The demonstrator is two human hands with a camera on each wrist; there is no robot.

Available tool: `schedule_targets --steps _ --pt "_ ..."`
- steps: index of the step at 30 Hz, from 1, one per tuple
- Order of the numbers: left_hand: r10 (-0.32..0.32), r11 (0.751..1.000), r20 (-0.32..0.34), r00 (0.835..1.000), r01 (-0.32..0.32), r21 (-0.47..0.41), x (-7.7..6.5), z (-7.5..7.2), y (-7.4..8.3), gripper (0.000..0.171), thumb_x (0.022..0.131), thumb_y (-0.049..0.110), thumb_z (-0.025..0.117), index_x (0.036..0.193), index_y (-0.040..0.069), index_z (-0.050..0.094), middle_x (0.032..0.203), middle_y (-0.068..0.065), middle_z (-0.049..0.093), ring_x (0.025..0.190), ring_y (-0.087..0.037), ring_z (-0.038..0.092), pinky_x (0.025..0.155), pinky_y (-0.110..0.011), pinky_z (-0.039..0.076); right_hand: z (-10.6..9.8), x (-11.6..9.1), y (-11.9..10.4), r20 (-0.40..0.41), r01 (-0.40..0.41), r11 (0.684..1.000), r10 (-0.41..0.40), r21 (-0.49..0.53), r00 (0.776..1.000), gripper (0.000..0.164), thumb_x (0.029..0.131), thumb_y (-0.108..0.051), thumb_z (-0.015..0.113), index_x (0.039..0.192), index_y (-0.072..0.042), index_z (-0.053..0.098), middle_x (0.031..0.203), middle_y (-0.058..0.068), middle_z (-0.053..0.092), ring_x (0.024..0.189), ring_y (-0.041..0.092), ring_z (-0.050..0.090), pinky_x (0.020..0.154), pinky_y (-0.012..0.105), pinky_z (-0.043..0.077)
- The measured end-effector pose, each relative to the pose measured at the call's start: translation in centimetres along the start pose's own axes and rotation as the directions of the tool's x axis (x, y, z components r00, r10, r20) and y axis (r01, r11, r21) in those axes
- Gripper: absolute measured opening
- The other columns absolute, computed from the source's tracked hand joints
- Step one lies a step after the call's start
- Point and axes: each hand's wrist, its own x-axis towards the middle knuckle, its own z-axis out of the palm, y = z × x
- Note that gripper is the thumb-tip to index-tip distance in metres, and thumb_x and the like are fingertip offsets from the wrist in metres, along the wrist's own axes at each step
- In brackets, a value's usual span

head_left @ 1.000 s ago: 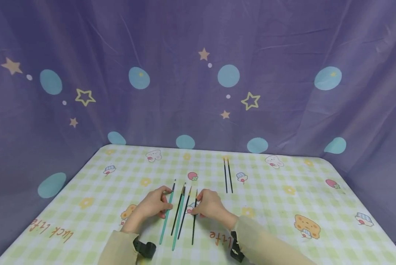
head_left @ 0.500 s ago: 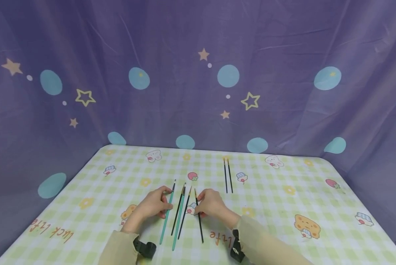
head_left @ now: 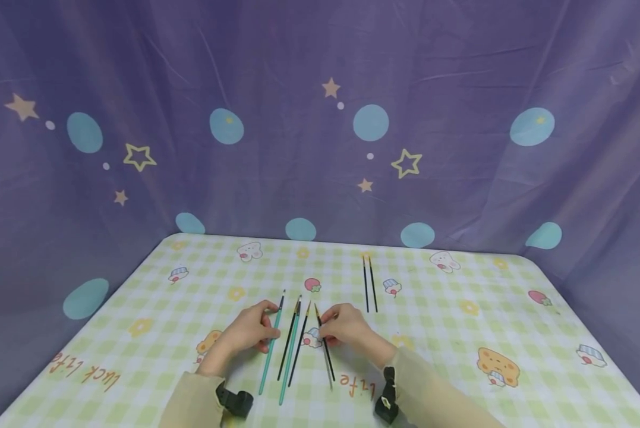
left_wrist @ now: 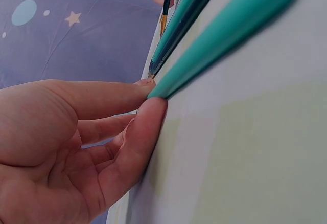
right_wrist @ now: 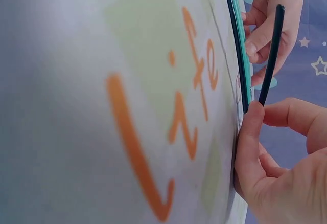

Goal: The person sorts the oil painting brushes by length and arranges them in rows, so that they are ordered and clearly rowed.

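My left hand (head_left: 249, 329) pinches a teal paintbrush (head_left: 264, 370) between thumb and fingers; the left wrist view shows the grip on its handle (left_wrist: 204, 50) up close. With thumb and forefinger, my right hand (head_left: 346, 326) holds a black paintbrush (head_left: 328, 359). Its near end is tilted up off the cloth, with a shadow below, and its handle (right_wrist: 274, 50) sticks up in the right wrist view. Between the hands lie another teal paintbrush (head_left: 288, 371) and two black paintbrushes, one left (head_left: 284, 356) and one right (head_left: 299, 352) of it, bristles pointing away from me.
Two more black paintbrushes, one (head_left: 366, 291) beside the other (head_left: 374, 291), lie side by side farther back. A checked tablecloth (head_left: 432, 368) with printed cartoons covers the table. Behind its far edge hangs a purple curtain (head_left: 277, 184).
The black paintbrush in my right hand has swung its near end to the right and lifted off the cloth. The right hand has shifted slightly right; the left hand stays in place.
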Motion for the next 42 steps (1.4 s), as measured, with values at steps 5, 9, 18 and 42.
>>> schedule_targets --steps 5,9,18,42 --pt "0.0 1.0 0.0 1.0 0.0 -0.006 0.0 0.0 -0.1 0.047 0.079 0.002 0.065 0.123 -0.001 0.047 0.07 -0.009 0.05 0.044 -0.017 0.054 0.044 -0.03 0.05 -0.5 0.2 0.2 0.007 -0.003 1.0 0.003 0.012 1.0 0.023 0.068 0.003 0.068 0.09 0.003 0.06 0.071 0.009 0.06 0.051 0.013 0.058 0.052 0.026 0.054" --pt "0.001 1.0 0.0 1.0 -0.001 -0.01 0.1 0.0 -0.1 0.047 0.079 0.002 0.066 0.123 -0.001 0.047 0.071 -0.009 0.05 0.044 -0.017 0.054 0.044 -0.03 0.05 -0.9 0.3 0.3 0.016 -0.006 0.999 0.006 0.049 1.0 0.026 0.069 0.004 0.067 0.094 0.004 0.058 0.074 0.01 0.059 0.053 0.015 0.058 0.055 0.028 0.055" --pt "-0.001 1.0 0.006 1.0 0.001 -0.015 0.0 -0.1 0.0 0.047 0.079 0.002 0.066 0.123 -0.001 0.047 0.071 -0.009 0.05 0.044 -0.017 0.054 0.045 -0.03 0.051 -2.3 1.0 0.4 -0.002 0.031 0.998 -0.031 0.058 1.0 0.028 0.071 0.007 0.067 0.097 0.007 0.058 0.078 0.011 0.06 0.053 0.013 0.059 0.057 0.03 0.056" --pt "0.02 1.0 0.016 1.0 -0.02 -0.022 0.1 -0.2 -0.3 0.047 0.079 0.002 0.066 0.122 -0.002 0.046 0.07 -0.009 0.05 0.044 -0.017 0.054 0.045 -0.03 0.051 -6.7 3.3 1.4 -0.174 0.014 0.995 0.004 0.103 0.985 0.025 0.077 0.007 0.063 0.102 0.008 0.06 0.083 0.011 0.059 0.058 0.014 0.059 0.059 0.03 0.057"
